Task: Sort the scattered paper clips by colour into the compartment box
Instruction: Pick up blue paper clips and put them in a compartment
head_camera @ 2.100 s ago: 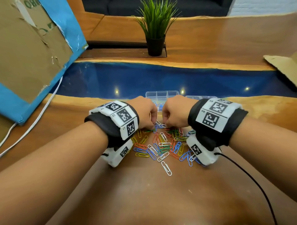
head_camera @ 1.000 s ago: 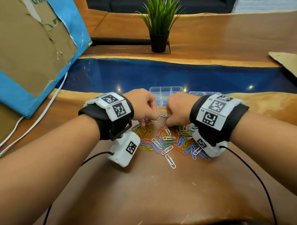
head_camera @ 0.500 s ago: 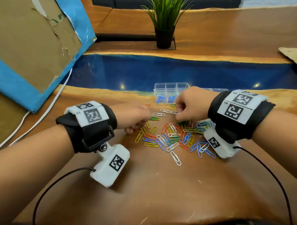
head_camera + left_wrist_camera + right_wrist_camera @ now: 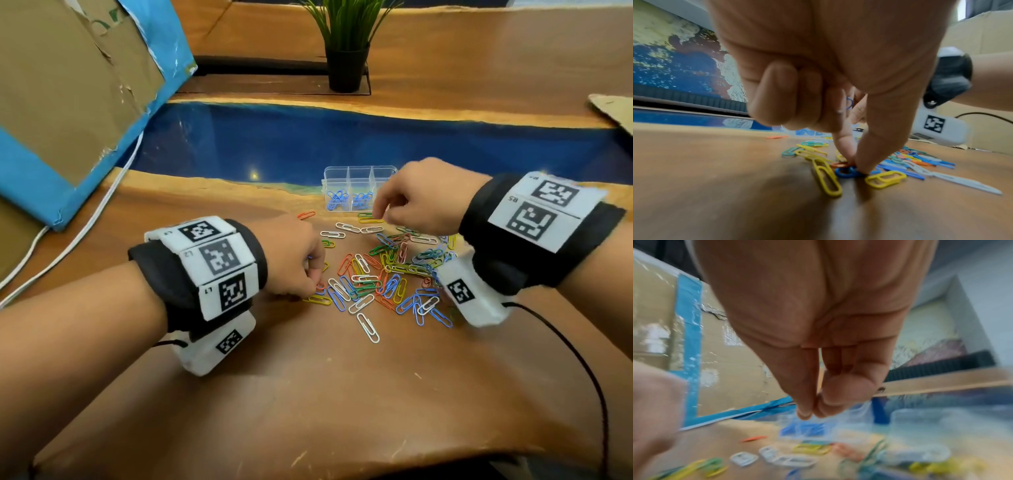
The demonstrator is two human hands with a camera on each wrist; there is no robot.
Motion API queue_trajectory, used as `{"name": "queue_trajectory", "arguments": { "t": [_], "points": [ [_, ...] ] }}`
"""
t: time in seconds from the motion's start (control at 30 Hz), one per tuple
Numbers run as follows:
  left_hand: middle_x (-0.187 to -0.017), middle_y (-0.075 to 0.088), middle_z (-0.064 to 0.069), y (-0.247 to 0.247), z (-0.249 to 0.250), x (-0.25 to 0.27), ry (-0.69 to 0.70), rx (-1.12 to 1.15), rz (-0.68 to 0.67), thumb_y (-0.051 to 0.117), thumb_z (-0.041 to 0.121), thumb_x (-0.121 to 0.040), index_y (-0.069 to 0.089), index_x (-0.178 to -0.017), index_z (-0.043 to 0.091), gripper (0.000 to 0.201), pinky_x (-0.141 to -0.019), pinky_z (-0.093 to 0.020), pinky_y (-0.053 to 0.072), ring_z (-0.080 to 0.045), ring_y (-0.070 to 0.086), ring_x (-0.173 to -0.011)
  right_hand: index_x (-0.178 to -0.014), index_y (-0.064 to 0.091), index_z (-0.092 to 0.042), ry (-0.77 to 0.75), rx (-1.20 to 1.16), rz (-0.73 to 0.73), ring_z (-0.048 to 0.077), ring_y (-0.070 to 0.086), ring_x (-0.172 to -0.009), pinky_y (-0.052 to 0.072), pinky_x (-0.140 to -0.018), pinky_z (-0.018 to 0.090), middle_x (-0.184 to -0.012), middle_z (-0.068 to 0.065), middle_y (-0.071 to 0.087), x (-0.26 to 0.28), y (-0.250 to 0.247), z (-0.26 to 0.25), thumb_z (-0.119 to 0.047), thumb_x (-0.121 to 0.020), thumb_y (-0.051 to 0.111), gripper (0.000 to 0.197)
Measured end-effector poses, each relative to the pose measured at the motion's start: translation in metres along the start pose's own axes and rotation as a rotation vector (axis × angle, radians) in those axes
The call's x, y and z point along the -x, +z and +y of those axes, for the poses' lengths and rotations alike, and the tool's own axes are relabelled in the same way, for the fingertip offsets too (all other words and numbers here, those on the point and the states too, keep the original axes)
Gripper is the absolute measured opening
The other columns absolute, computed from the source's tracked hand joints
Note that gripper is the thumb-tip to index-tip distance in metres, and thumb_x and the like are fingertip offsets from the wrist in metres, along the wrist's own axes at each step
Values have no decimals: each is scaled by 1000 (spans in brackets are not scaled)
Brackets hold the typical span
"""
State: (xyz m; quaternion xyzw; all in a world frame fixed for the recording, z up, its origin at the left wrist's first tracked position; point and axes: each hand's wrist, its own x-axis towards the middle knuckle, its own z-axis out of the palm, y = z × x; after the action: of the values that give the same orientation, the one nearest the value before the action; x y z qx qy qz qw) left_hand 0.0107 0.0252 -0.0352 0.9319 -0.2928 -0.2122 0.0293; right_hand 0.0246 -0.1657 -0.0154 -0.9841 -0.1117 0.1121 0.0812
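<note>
Paper clips of several colours lie scattered on the wooden table. Behind them stands the clear compartment box, with blue clips in two of its cells. My left hand is at the pile's left edge. In the left wrist view its thumb and forefinger pinch a blue clip on the table, and its curled fingers hold another blue clip. My right hand hovers just in front of the box. Its thumb and forefinger are pressed together; the blurred view shows no clip between them.
A taped cardboard box leans at the left, a white cable running beside it. A potted plant stands beyond the blue resin strip. Cardboard lies far right. A lone white clip sits nearest me.
Both hands were together over the middle of the pile. The left has drawn back to the pile's left edge, and the right has moved forward to the box.
</note>
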Motion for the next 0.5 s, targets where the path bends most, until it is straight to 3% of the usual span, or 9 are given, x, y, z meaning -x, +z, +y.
{"name": "queue_trajectory", "arguments": {
  "t": [0.13, 0.27, 0.37, 0.5],
  "points": [
    [-53, 49, 11, -1, -1, 0, -2, 1, 14, 64, 24, -77, 70, -81, 21, 8, -57, -18, 39, -4, 45, -52, -87, 73, -26, 26, 37, -34, 7, 50, -64, 40, -68, 24, -63, -15, 54, -1, -5, 9, -21, -83, 63, 12],
    [-54, 45, 13, -3, 0, -1, 0, -19, 12, 65, 27, -79, 70, -82, 23, 7, -54, -20, 36, -3, 43, -54, -83, 72, -23, -13, 127, -130, 15, 59, -74, 43, -60, 23, -71, -5, 65, 1, 7, -1, -33, -80, 68, 11],
    [-53, 45, 13, -4, 1, -2, 8, -11, -5, 64, 25, -80, 70, -83, 23, 6, -51, -16, 34, -3, 43, -52, -78, 69, -20, 34, 145, -112, 20, 62, -78, 43, -59, 22, -68, -3, 60, -4, 13, -4, -33, -80, 70, 14],
    [-53, 47, 12, -5, -4, -2, 7, 11, 9, 60, 23, -84, 70, -87, 22, 10, -64, -19, 37, -2, 43, -54, -76, 66, -18, 32, 134, -141, 19, 60, -78, 43, -66, 24, -61, -6, 55, -3, 15, -5, -30, -82, 66, 13]
  ]
}}
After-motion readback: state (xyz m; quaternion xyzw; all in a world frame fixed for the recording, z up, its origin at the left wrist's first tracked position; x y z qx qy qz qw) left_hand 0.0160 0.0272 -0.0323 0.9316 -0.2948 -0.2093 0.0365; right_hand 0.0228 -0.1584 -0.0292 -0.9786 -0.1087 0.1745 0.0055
